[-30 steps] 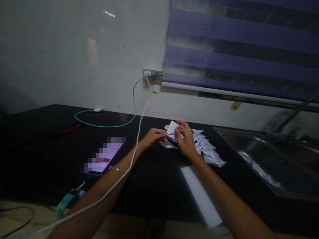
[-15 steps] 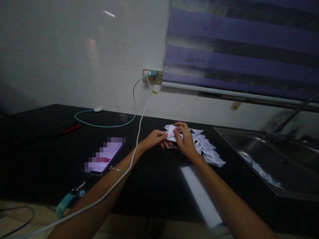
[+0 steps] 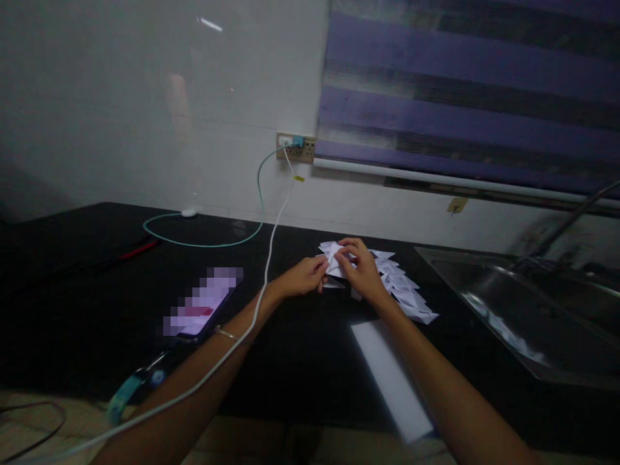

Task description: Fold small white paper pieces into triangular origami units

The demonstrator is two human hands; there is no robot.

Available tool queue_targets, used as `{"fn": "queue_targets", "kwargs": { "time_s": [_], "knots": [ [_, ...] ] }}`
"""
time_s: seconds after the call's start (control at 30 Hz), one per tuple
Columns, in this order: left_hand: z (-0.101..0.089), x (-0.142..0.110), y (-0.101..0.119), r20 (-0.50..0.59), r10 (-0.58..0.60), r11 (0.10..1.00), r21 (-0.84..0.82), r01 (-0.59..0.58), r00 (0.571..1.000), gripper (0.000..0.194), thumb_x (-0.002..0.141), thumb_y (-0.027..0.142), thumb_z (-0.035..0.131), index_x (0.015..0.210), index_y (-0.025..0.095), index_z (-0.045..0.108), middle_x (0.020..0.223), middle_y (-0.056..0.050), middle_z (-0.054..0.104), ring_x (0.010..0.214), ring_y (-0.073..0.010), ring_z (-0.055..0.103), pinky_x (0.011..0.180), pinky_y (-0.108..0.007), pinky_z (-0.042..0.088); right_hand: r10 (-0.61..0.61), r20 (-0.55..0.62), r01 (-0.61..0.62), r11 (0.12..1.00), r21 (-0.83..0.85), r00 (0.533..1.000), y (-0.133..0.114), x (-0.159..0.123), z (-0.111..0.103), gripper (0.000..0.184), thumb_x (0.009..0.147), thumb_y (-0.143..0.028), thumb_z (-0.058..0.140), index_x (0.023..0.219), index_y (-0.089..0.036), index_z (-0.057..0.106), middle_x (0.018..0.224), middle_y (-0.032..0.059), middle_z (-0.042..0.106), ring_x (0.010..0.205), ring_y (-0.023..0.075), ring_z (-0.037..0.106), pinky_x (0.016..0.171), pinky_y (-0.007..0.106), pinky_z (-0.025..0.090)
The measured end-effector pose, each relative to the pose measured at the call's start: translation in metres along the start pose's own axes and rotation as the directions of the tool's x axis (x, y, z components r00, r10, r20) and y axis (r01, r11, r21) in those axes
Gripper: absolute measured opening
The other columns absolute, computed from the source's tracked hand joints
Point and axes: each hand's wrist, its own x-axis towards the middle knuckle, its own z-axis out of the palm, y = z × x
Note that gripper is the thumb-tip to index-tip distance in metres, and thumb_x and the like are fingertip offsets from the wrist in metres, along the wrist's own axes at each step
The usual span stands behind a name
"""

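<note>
Between my two hands is a folded piece of white paper (image 3: 338, 265), held just over the dark counter. My left hand (image 3: 310, 274) pinches its left edge with thumb and fingers. On the other side, my right hand (image 3: 357, 261) grips the paper from the right, thumb in front and fingers behind. Several pointed folded paper pieces (image 3: 404, 290) lie in an overlapping row behind and to the right of my right hand, which hides some of them. A stack of white paper strips (image 3: 390, 381) rests near the counter's front edge, partly under my right forearm.
A phone (image 3: 206, 307) with a teal strap (image 3: 124, 397) lies left of my left forearm. A white cable (image 3: 269, 258) hangs across that arm from the wall socket (image 3: 303, 150). At the right is a metal sink (image 3: 523, 316). A teal cord (image 3: 203, 245) loops on the dark counter (image 3: 271, 361).
My left fingers have curled in more tightly at the paper's left edge, and the paper has turned slightly. My right hand keeps nearly the same place.
</note>
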Motion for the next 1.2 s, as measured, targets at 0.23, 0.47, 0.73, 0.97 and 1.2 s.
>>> {"fn": "queue_targets", "kwargs": {
  "time_s": [0.23,0.47,0.73,0.97,1.2],
  "knots": [
    [-0.002,0.0,0.0,0.026,0.081,0.986,0.147,-0.084,0.996,0.03,0.104,0.035,0.031,0.081,0.021,0.043,0.067,0.002,0.054,0.055,-0.011,0.052,0.057,-0.026,0.04,0.022,-0.023,-0.022,0.999,0.028,0.999,0.005,0.0,0.001,0.014,0.09,-0.031,0.061,0.083,-0.021,0.067,0.111,0.01,0.067,0.106,0.0236,0.063,0.083,0.037,0.052],
    [0.002,-0.001,0.001,-0.005,0.155,0.976,0.157,-0.152,0.988,0.029,0.104,0.035,0.031,0.082,0.021,0.043,0.067,0.002,0.051,0.058,-0.0125,0.051,0.062,-0.028,0.04,-0.077,-0.07,0.067,0.989,-0.132,0.995,0.002,-0.002,0.004,0.014,0.094,-0.028,0.056,0.086,-0.02,0.062,0.1,0.009,0.064,0.094,0.0215,0.061,0.082,0.036,0.049],
    [0.011,-0.002,0.01,-0.041,0.039,0.993,-0.11,-0.043,0.998,0.039,0.103,0.049,0.034,0.081,0.019,0.047,0.065,0.003,0.056,0.052,-0.0093,0.054,0.056,-0.024,0.043,-0.149,-0.1,0.131,0.977,-0.171,0.984,-0.007,-0.002,0.002,0.012,0.094,-0.022,0.052,0.084,-0.02,0.059,0.094,0.007,0.06,0.089,0.0196,0.059,0.081,0.035,0.046],
    [0.015,0.003,0.004,-0.126,0.049,0.973,-0.216,-0.076,0.991,0.035,0.101,0.048,0.04,0.082,0.02,0.046,0.064,0.004,0.055,0.048,-0.0085,0.055,0.049,-0.022,0.042,0.139,-0.218,-0.123,0.989,0.087,0.966,-0.003,-0.001,0.009,0.024,0.085,-0.036,0.068,0.101,-0.023,0.056,0.097,0.0051,0.064,0.086,0.0189,0.061,0.073,0.032,0.049],
    [0.011,0.003,0.003,-0.176,0.077,0.968,-0.222,-0.116,0.981,0.035,0.1,0.049,0.044,0.081,0.02,0.044,0.062,0.005,0.054,0.047,-0.0088,0.056,0.048,-0.021,0.043,0.453,0.064,-0.412,0.732,0.543,0.889,-0.001,-0.002,0.014,0.061,0.063,-0.041,0.087,0.112,-0.022,0.055,0.086,0.0029,0.074,0.071,0.0179,0.069,0.067,0.03,0.053]
  ]
}}
